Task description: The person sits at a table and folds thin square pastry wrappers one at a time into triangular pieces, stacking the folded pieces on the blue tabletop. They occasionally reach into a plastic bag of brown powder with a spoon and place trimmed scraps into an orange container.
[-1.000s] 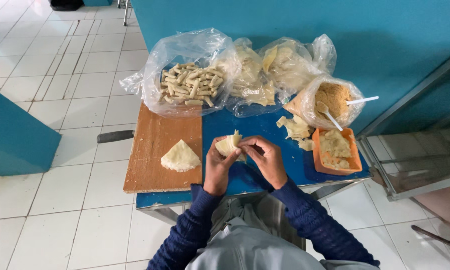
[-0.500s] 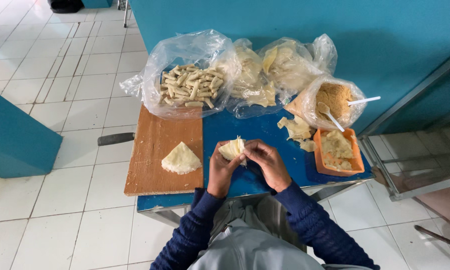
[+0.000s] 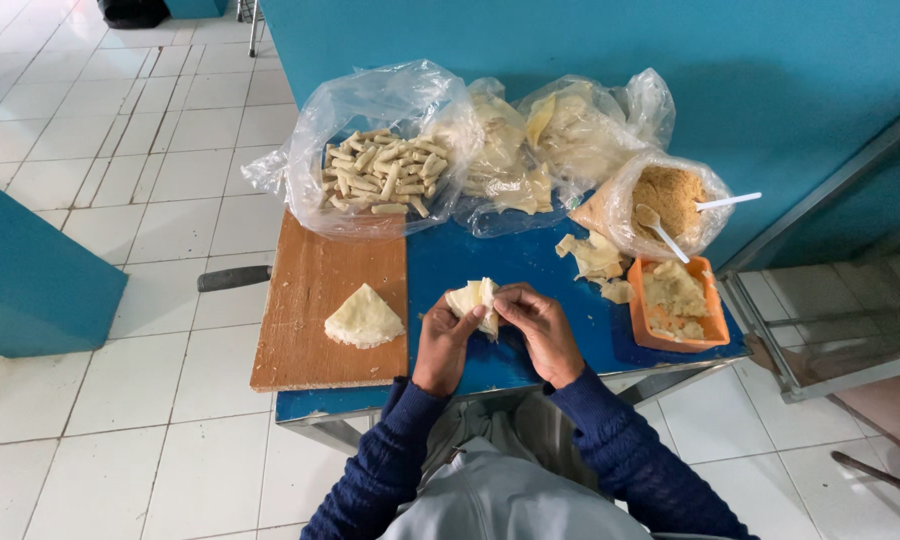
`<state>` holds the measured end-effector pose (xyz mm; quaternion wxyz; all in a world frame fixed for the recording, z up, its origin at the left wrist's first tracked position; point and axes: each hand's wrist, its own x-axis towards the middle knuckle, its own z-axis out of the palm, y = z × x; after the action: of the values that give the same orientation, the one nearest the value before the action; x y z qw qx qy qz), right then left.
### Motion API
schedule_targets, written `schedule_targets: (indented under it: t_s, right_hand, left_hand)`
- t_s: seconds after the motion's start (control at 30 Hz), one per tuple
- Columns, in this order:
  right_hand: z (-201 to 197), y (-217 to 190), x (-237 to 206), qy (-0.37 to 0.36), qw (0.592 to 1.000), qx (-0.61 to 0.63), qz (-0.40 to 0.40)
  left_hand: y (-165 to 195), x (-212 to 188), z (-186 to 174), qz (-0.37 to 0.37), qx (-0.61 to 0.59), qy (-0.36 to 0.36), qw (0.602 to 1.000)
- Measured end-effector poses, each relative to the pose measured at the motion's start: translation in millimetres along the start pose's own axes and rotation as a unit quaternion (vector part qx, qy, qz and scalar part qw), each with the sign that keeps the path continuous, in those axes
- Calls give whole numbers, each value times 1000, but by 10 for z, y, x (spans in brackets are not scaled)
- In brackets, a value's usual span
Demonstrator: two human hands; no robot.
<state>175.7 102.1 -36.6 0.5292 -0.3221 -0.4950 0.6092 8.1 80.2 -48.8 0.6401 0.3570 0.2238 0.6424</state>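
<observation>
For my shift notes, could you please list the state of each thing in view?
Wrapper: partly folded, held by left hand and right hand.
Wrapper stack: flat on wooden board.
Bag of rolls: open.
Orange tub: filled, uncovered.
Crumb bag: open, spoon inside.

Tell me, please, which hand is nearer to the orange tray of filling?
Right. The right hand holds the folded wrapper on the side toward the orange tray; the left hand is farther, on the wrapper's other side.
</observation>
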Motion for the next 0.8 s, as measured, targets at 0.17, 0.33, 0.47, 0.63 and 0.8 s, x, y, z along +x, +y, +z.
schedule_targets:
  t_s: [0.17, 0.33, 0.47, 0.63, 0.8]
  right_hand:
    - [126, -151, -89, 18, 997, -77, -19]
    - [336, -327, -188, 23, 953, -246, -175]
    - [404, -389, -220, 61, 909, -353, -215]
    - [260, -326, -193, 52, 932, -326, -148]
    - [7, -183, -104, 0, 988, -152, -22]
  left_hand:
    - [14, 0, 1, 0, -1, 11, 1000]
    - [-22, 1, -27, 19, 5, 13, 1000]
    - [-43, -1, -44, 22, 9, 14, 1000]
    - [-44, 4, -32, 13, 17, 17, 1000]
    - [-24, -13, -51, -10, 3, -4, 1000]
